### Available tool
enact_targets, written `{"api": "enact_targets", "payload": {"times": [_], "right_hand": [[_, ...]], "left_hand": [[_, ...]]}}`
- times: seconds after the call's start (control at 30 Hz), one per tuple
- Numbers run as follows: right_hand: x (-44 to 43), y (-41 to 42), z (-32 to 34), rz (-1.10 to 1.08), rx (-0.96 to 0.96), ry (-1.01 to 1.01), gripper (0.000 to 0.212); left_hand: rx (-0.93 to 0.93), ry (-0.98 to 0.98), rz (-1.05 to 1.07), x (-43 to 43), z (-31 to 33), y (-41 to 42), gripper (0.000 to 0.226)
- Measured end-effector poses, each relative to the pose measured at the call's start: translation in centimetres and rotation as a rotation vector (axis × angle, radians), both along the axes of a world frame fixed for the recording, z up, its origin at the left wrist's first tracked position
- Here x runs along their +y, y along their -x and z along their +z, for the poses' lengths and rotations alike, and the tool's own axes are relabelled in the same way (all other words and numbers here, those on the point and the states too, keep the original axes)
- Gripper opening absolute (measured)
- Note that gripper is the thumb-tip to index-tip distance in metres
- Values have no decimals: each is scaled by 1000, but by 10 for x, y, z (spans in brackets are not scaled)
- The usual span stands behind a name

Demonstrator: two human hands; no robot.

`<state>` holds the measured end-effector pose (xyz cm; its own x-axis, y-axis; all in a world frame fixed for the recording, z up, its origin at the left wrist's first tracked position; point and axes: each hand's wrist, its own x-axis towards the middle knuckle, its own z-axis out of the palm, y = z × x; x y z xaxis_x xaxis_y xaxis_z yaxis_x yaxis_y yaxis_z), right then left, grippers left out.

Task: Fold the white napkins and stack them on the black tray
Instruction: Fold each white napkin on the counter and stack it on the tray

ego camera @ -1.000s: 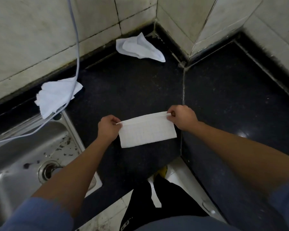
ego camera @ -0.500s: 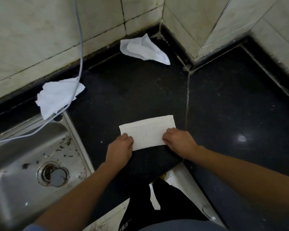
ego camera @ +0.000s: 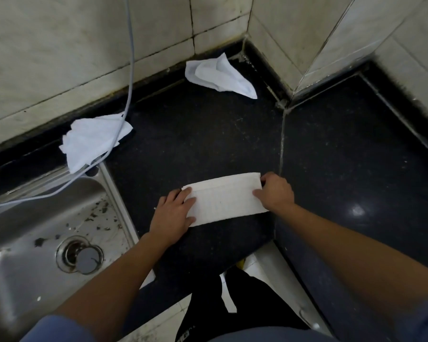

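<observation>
folded napkin (ego camera: 225,202) white with faint grid pattern, counter (ego camera: 195,134) black with pale speckles, crumpled napkin (ego camera: 218,76) at 12 o'clock white, sink (ego camera: 35,218) at 8 o'clock silver, sleeves (ego camera: 57,329) blue

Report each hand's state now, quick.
Left hand: open, fingers flat, pressing the left end of the folded white paper napkin.
Right hand: closed, pinching that napkin's right end.
</observation>
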<state>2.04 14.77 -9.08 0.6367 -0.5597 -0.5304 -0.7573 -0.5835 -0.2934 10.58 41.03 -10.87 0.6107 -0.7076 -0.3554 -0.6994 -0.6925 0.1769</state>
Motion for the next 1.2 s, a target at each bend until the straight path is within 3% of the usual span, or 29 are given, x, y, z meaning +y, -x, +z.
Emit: {"api": "enact_targets", "payload": {"times": [0.17,0.23,0.4,0.63,0.73,0.93,1.07,1.2], "right_hand": [[-5,-10,9,-407,-80,-393,17],[0,-12,21,-462,-143,-504,10],[41,-25,43,-157,-232,-406,17],[118,-60,15,76,-89,-381,13],[138,-69,-3,154,-54,-273,23],[136,-62,-8,303,-86,-278,40],[100,-46,-3,668,-283,73,32],[78,-36,-10,912,-61,181,52]], "left_hand": [[20,-23,-5,0,4,-1,56],[32,-5,8,0,4,-1,56],[-5,278,302,18,7,-1,39],[-57,340,542,63,14,-4,28],[-64,368,576,74,17,-2,27],[-80,332,463,64,16,1,25],[-74,285,140,27,20,3,28],[64,-45,-9,9,14,2,61]]}}
